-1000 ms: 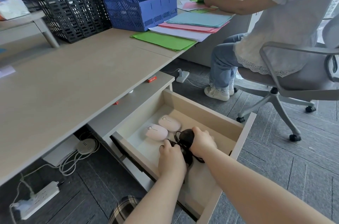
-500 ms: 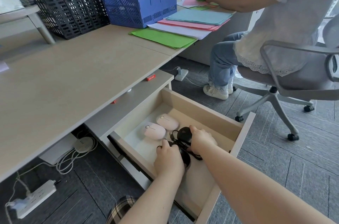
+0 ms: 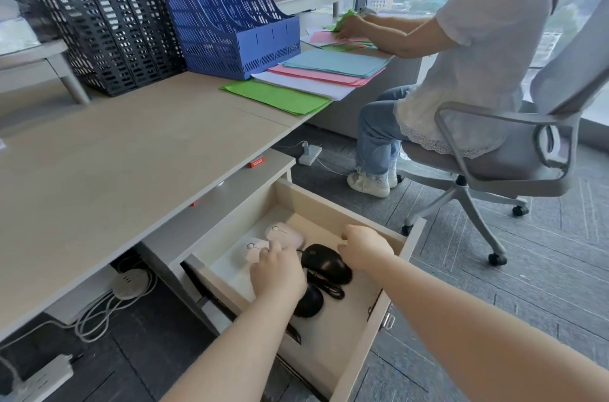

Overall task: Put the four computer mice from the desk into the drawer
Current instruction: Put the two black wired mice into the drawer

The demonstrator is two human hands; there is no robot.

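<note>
Drawer [image 3: 392, 312] front half bare — back crowded: pink mice [image 3: 283, 234], black mice [image 3: 326, 262], cables.

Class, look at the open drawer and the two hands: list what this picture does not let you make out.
1. Head view: the nearer black mouse is half covered by the left hand.
2. Head view: the nearer pink mouse is partly under that hand's fingers; contact unclear.
3. Head view: the right hand shows only its back; whether it holds anything is hidden.
4. Head view: the drawer's near corner is hidden by forearms.
</note>
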